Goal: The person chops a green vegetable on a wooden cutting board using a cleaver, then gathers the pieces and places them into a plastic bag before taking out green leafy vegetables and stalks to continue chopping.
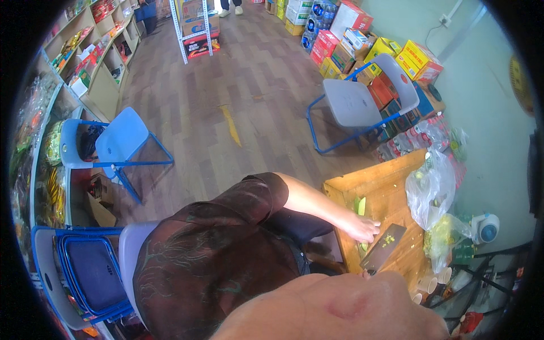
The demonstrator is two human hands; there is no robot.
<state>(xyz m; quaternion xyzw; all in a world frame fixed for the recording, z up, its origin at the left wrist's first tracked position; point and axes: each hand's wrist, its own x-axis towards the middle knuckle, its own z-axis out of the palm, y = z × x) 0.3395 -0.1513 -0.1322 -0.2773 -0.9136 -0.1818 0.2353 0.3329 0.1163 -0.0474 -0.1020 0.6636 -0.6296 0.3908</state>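
My left hand (pixel 362 230) is on strips of green vegetable (pixel 361 206) near the edge of a wooden table (pixel 384 187). Green pieces show on both sides of the hand, and its fingers are curled down on them. Beside it is the broad blade of a cleaver (pixel 386 248), with small pale-green bits clinging to it. Only a little of my right hand (pixel 366 275) shows, at the cleaver's handle. Bare skin close to the camera hides the rest of that hand.
A clear plastic bag (pixel 431 189) and a bag of yellow-green food (pixel 442 240) lie along the table's far side, near paper cups (pixel 427 284). Folding chairs (pixel 352 102) stand around. Stacked cartons (pixel 418 59) line the wall, and shelves (pixel 102 80) run opposite.
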